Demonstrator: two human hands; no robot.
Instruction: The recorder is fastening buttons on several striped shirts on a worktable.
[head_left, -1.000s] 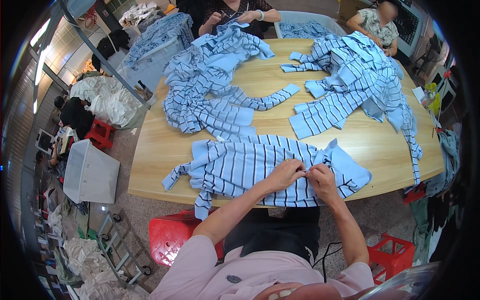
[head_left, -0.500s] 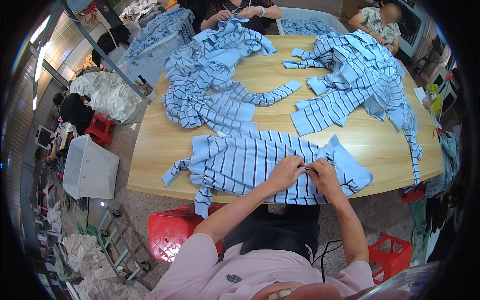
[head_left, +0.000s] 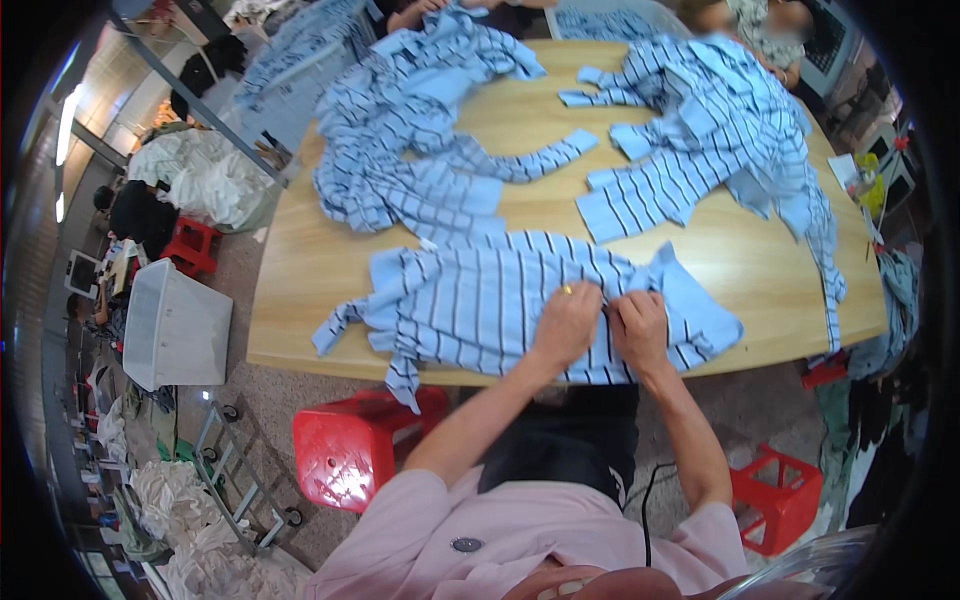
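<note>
Workshop interior, head view: a long wooden table (head_left: 300, 290) with a pale top carries heaps of striped cloth. Nearest the person, at the table's front edge, lies a light-blue garment with dark stripes (head_left: 470, 300), spread flat with its long axis running left to right along that edge. Its bulk and a trailing strip reach toward the person's left, where the strip hangs over the edge; a shorter flap lies to the right.

Both hands rest on the garment right of its middle, side by side and almost touching. The left hand (head_left: 566, 322), wearing a ring, has its fingers curled and drawn together, gripping a fold of the cloth. The right hand (head_left: 638, 325) does likewise just beside it. The fold itself is hidden beneath the fingers. Most of the garment thus lies to the left of both hands, so the left hand is the nearer to its unhandled length.

Farther back lie two more piles of striped pieces (head_left: 420, 150) (head_left: 700, 130), well apart from the hands. Below the table edge stand a red plastic stool (head_left: 345, 465) and a white bin (head_left: 175, 325).
</note>
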